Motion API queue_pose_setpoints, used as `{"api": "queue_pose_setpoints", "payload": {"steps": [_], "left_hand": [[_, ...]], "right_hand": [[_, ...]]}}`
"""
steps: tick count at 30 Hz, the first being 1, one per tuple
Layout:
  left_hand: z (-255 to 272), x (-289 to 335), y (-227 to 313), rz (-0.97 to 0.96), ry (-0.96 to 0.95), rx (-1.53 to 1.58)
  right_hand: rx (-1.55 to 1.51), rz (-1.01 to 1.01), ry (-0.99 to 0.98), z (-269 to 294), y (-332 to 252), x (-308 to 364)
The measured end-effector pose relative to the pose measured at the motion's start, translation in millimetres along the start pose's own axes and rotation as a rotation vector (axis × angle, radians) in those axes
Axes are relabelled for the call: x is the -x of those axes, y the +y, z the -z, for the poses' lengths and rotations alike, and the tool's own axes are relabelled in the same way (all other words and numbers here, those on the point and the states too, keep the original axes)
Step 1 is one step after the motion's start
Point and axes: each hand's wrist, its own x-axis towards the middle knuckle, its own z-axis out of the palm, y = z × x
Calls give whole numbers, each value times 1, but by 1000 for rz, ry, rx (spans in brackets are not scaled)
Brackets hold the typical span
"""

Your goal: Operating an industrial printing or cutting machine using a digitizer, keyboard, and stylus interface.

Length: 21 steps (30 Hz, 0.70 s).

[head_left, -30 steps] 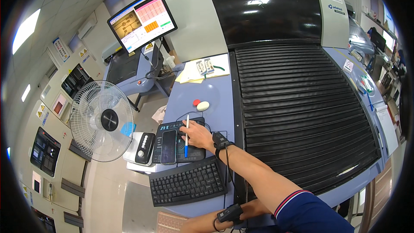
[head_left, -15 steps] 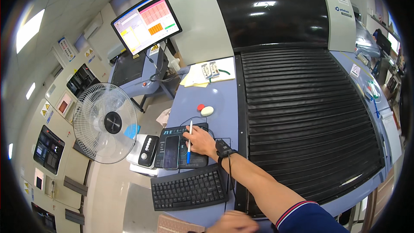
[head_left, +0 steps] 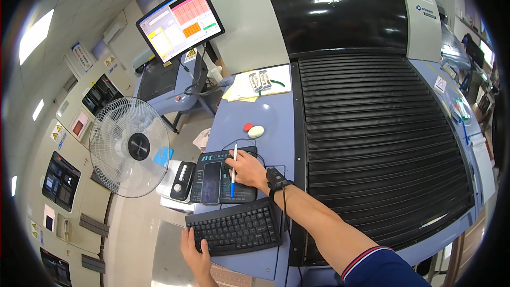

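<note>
My right hand (head_left: 247,170) rests on the dark mouse pad (head_left: 245,195), a black device with a strap round its wrist. A white pen with a blue end (head_left: 234,166) is held between its fingers, pointing away from me. Whether a mouse lies beneath the palm is hidden. At the near left corner of the black keyboard (head_left: 236,228) is my left hand (head_left: 196,252), fingers spread and thumb over the keys, holding nothing. A dark-screened phone (head_left: 211,183) lies on the pad, left of my right hand.
Left of the pad stands a white and black box with knobs (head_left: 183,180), beside a standing fan (head_left: 139,146). A red round thing (head_left: 248,127) and a pale oval one (head_left: 256,132) lie farther back. Papers (head_left: 241,87) lie below the monitor (head_left: 181,21). Black ribbed bellows (head_left: 372,154) fill the right.
My left hand has come up from the lower edge and moved left to the keyboard's near left corner, its fingers now spread. The right hand stays in place with the pen.
</note>
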Motion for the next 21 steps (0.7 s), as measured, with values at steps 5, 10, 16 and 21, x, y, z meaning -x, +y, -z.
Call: {"api": "queue_pose_setpoints", "payload": {"steps": [5, 10, 16, 21], "left_hand": [[2, -2, 4, -111, -100, -98], [-3, -11, 3, -224, -234, -122], [8, -21, 7, -260, -226, -169], [2, -16, 4, -278, -192, -174]], "right_hand": [[16, -6, 15, 2, -2, 5], [23, 13, 72, 6, 3, 4], [11, -22, 10, 3, 0, -10], [26, -45, -6, 5, 1, -5]]}}
